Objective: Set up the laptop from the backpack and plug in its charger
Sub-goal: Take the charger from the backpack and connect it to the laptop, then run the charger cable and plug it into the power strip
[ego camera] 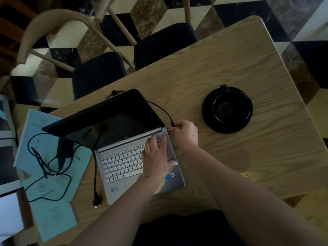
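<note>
A silver laptop (122,160) stands open on the wooden table (230,82), its screen dark. My left hand (157,157) rests flat on the right side of the keyboard with fingers spread. My right hand (185,131) pinches the charger's barrel plug (171,125) right at the laptop's right rear corner; the tip looks close to the side port. The black cable (159,107) loops behind the screen to the charger brick (64,150) on the left. The wall plug (96,201) lies loose on the table by the laptop's front left corner. No backpack is in view.
Light blue booklets (49,176) lie under the charger cable at the left. A black cup on a black saucer (228,110) stands to the right of the laptop. Two dark-seated chairs (165,45) are pushed against the table's far edge.
</note>
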